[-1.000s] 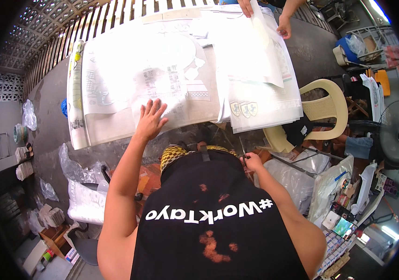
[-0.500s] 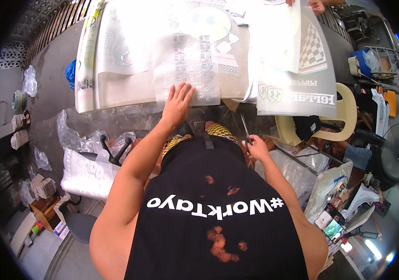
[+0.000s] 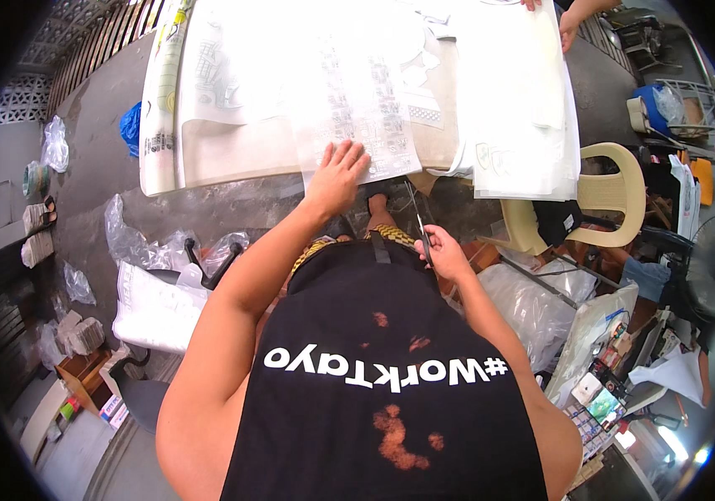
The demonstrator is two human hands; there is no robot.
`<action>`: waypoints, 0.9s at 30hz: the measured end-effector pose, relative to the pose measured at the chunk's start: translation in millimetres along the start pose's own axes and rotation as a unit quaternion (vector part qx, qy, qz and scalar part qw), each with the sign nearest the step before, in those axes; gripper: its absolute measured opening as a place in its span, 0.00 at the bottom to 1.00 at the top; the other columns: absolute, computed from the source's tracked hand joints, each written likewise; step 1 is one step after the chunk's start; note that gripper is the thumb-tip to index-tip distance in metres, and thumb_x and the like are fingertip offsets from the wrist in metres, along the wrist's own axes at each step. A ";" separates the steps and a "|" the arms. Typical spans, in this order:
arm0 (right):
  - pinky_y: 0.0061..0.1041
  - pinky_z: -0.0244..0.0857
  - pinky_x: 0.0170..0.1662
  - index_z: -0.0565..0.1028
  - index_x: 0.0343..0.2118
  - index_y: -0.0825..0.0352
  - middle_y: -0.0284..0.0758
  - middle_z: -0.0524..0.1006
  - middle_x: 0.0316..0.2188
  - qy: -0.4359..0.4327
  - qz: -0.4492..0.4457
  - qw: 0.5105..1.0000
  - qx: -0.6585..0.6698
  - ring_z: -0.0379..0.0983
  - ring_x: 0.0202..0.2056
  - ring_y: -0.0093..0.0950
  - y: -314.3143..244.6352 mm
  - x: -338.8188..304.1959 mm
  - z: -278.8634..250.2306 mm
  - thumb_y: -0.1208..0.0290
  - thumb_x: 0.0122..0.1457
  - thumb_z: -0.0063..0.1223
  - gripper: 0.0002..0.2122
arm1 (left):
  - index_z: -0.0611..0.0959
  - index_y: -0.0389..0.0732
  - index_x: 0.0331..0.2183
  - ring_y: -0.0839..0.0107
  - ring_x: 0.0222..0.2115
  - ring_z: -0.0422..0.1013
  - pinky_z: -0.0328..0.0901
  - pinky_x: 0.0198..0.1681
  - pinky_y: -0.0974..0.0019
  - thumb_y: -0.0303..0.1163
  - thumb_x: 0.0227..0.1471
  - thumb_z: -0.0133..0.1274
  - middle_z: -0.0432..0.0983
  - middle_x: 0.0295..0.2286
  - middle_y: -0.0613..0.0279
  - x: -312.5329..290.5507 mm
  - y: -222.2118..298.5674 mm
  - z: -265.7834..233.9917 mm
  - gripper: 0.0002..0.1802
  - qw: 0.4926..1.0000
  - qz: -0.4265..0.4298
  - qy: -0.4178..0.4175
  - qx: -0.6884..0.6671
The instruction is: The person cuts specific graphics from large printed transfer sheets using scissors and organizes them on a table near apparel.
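The table (image 3: 240,154) has a pale tan top. A printed roll (image 3: 164,100) lies along its left end, with a large thin sheet (image 3: 232,83) beside it. Near the middle, a smaller printed sheet (image 3: 367,117) overhangs the front edge; a stack of sheets (image 3: 524,142) at right does likewise.

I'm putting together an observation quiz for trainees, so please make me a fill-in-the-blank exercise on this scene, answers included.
1. The right hand holds a pair of ____.
2. The left hand lies on a printed sheet, palm facing ____.
3. The sleeveless shirt has white lettering on ____ fabric.
4. The crumpled plastic just past the table's left edge is ____.

Missing words: scissors; down; black; blue.
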State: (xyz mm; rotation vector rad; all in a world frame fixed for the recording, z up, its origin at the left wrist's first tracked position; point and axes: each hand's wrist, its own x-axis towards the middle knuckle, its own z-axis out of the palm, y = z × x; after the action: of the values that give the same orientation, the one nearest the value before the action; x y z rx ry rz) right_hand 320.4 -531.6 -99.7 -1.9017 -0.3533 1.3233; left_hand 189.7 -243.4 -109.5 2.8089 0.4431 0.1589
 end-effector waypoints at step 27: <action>0.17 0.63 0.20 0.70 0.51 0.69 0.29 0.74 0.25 -0.083 0.027 0.985 0.152 0.74 0.21 0.18 -79.5 17.6 96.6 0.57 0.62 0.59 0.22 | 0.83 0.42 0.33 0.58 0.51 0.71 0.62 0.59 0.45 0.24 0.46 0.57 0.80 0.40 0.65 -34.6 -1.3 7.1 0.08 0.978 -0.017 0.183 -0.103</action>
State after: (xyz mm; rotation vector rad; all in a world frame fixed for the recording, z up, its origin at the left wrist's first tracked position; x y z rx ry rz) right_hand 257.8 -426.2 -68.9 -1.5622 -0.1711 1.4852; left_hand 157.7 -255.1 -118.8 2.5658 0.5217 0.6812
